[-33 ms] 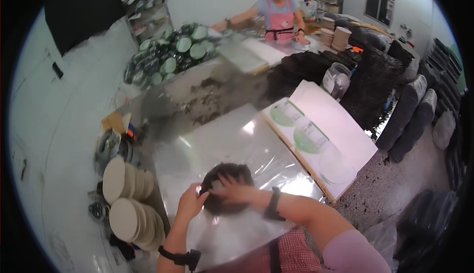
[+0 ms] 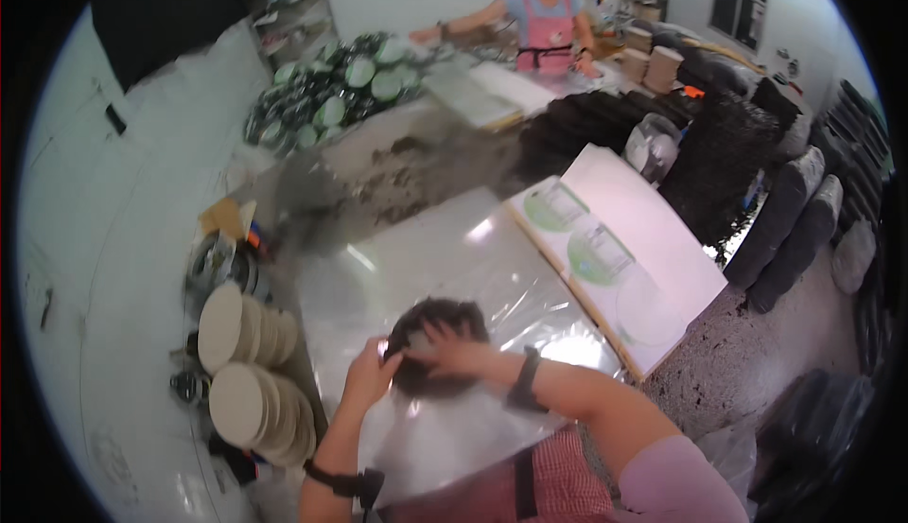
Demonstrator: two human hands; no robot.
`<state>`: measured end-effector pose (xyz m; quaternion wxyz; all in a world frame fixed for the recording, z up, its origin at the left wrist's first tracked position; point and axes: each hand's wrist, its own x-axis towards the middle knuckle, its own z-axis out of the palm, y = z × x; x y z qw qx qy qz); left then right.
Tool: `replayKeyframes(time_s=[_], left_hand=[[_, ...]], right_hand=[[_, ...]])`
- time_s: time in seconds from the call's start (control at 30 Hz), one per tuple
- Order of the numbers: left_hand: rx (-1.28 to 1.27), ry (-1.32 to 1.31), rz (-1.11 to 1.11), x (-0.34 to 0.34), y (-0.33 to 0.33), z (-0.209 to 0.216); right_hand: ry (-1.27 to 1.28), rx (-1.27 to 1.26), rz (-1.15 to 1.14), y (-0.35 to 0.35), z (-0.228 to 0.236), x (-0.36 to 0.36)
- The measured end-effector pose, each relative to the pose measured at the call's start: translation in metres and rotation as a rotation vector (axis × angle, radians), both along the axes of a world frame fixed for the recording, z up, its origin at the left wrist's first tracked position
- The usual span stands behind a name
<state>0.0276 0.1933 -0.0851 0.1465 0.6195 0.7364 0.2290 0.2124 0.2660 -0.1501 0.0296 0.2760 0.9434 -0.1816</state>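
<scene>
A dark, rough-edged round clump [image 2: 440,320] of thin, seaweed-like material lies on clear plastic sheeting [image 2: 445,239] in front of me. My right hand [image 2: 452,348] presses on its top with fingers spread. Something pale shows beside those fingers, too blurred to name. At the clump's left edge, my left hand [image 2: 371,372] pinches the rim between thumb and fingers. Part of the left fingers is hidden.
Stacks of pale round discs [image 2: 222,326] stand at the left. Right of the sheeting lie white sheets with green round labels [image 2: 598,253]. Dark sheets [image 2: 724,154] and filled bags [image 2: 776,211] lie farther right. Across the table, a co-worker [image 2: 549,26] stands by green-labelled packages [image 2: 359,74].
The whole view has shifted slightly. Both hands remain on the dark clump, with little visible finger movement.
</scene>
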Motion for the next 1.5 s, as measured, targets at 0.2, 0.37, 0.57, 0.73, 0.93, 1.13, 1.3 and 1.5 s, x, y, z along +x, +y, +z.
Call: replayKeyframes(time_s=[0.2, 0.37, 0.57, 0.73, 0.93, 1.13, 1.3, 1.5], left_hand=[[0.09, -0.09, 0.018, 0.02, 0.0, -0.029], [-0.018, 0.128, 0.094, 0.022, 0.0, -0.009], [-0.137, 0.26, 0.113, 0.054, 0.02, -0.012], [-0.249, 0.093, 0.156, 0.054, 0.038, -0.048], [0.109, 0.098, 0.056, 0.02, 0.006, 0.009], [0.136, -0.499, 0.272, -0.053, -0.117, -0.028], [0.03, -1.908, -0.087, -0.063, -0.144, 0.024], [0.411, -0.719, 0.045, -0.029, -0.132, -0.109]], right_hand=[[0.039, -0.131, 0.009, 0.022, -0.008, 0.01], [0.178, -0.157, 0.092, 0.023, -0.01, 0.001], [-0.073, -0.085, 0.074, 0.014, 0.004, 0.003], [-0.079, -0.102, 0.013, 0.006, -0.007, -0.003], [-0.19, -0.006, -0.047, 0.002, -0.005, -0.002], [-0.238, -0.034, 0.022, -0.001, 0.008, -0.006], [-0.187, -0.069, -0.021, 0.006, -0.003, 0.001], [-0.146, -0.026, 0.046, 0.006, -0.006, -0.009]])
